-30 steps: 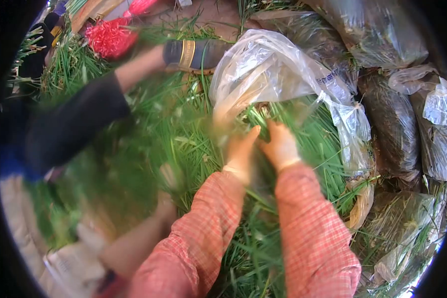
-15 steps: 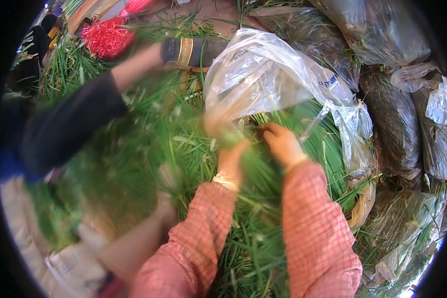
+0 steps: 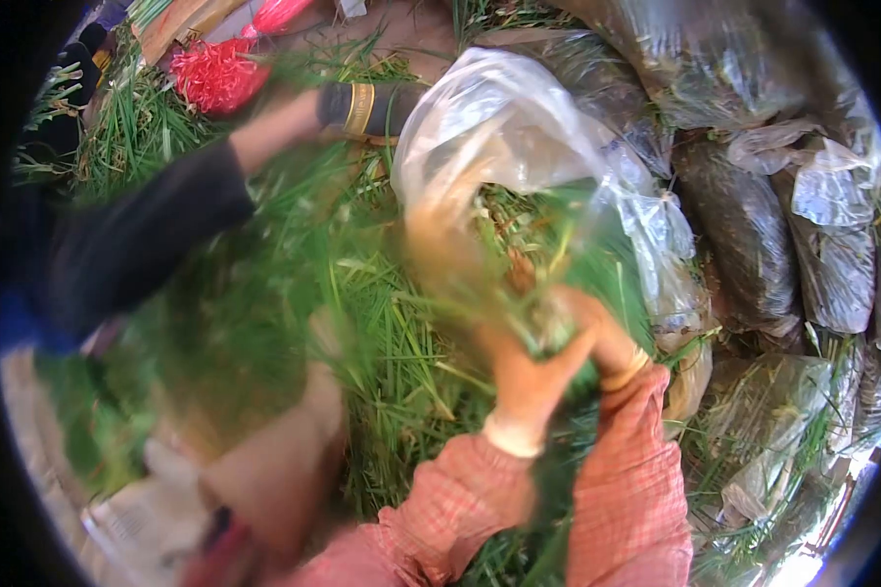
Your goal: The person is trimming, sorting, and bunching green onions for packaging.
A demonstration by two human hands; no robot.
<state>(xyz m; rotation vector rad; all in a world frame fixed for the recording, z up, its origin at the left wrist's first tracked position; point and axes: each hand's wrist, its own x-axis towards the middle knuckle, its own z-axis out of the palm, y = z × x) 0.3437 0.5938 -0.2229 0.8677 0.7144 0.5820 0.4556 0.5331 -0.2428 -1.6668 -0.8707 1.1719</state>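
Note:
My left hand [image 3: 531,370] and my right hand [image 3: 597,328] are close together at the mouth of a clear plastic bag [image 3: 509,93]. Between them is a bunch of chives [image 3: 548,323], long green leaves with pale stalk ends, blurred by motion. Both hands appear closed around it, though the left fingertips are smeared. The bag gapes toward me, and more chives [image 3: 622,264] lie packed along its right side. Loose green leaves [image 3: 392,342] are heaped left of my hands.
At the left, another person's dark sleeve [image 3: 157,240] reaches across toward a dark shoe or slipper with a gold band [image 3: 360,108]. Red shredded ties [image 3: 215,76] lie at the upper left. Filled plastic bags [image 3: 734,225] are stacked along the right.
My left hand has moved right and down, and my right hand has shifted down beside it. The bag's mouth has opened wider, showing stalks inside. The view has shifted slightly.

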